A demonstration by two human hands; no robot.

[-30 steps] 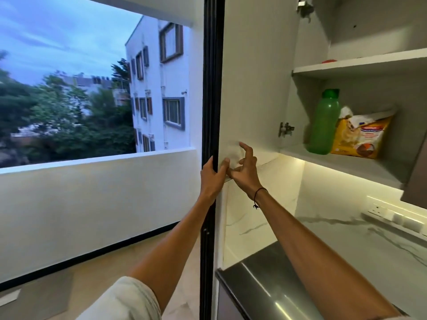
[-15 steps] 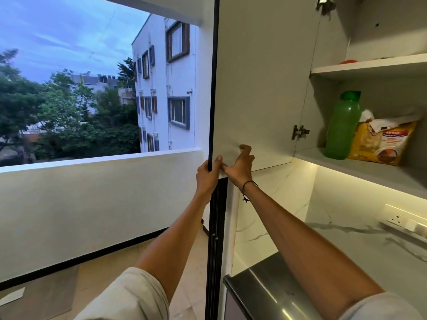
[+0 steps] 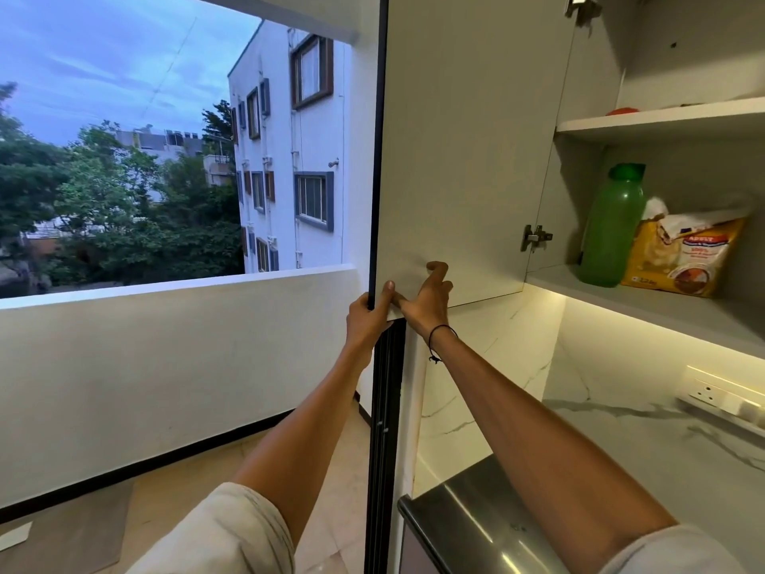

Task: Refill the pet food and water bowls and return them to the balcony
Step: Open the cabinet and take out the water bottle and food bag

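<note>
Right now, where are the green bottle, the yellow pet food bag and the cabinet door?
green bottle [image 3: 611, 229], head view, middle of its body.
yellow pet food bag [image 3: 683, 258], head view, printed front of the bag.
cabinet door [image 3: 463, 138], head view, bare inner face of the open door.

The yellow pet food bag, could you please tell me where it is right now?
In the head view it sits at the right, on the lower shelf of the open cupboard, the yellow pet food bag right beside the green bottle.
</note>
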